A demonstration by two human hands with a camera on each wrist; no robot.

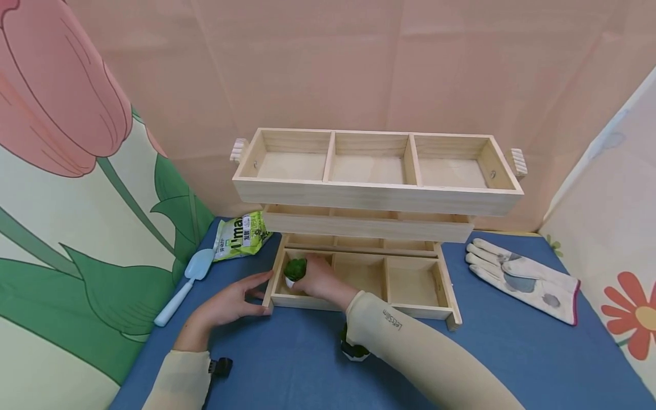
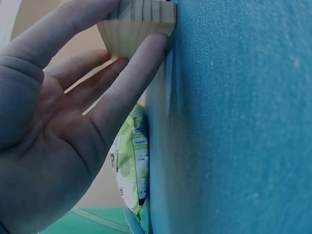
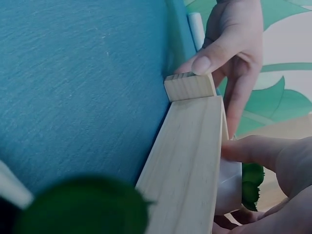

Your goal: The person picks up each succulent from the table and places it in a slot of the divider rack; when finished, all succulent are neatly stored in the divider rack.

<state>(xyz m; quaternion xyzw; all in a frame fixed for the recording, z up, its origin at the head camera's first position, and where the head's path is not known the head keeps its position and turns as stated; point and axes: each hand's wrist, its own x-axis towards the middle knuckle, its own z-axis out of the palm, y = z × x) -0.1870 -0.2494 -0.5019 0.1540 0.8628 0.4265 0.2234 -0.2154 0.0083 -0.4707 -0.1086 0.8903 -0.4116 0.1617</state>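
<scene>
A tiered wooden shelf (image 1: 376, 195) with divided trays stands on the blue cloth. My right hand (image 1: 324, 280) pinches a small potted succulent (image 1: 295, 270) in the left compartment of the lowest front tray. Its white pot (image 3: 229, 186) shows behind the tray's front board in the right wrist view. My left hand (image 1: 233, 300) touches the front left foot (image 3: 190, 87) of the shelf, thumb on the end and fairly straight fingers along the side. A second potted plant (image 1: 355, 348) stands on the cloth, partly hidden by my right forearm.
A pale blue trowel (image 1: 187, 279) lies left of the shelf, touching a green and white bag (image 1: 243, 234). Stained white gloves (image 1: 523, 279) lie at the right. The top tray (image 1: 376, 193) juts out above the lower ones. Printed curtains (image 1: 389, 62) hang behind.
</scene>
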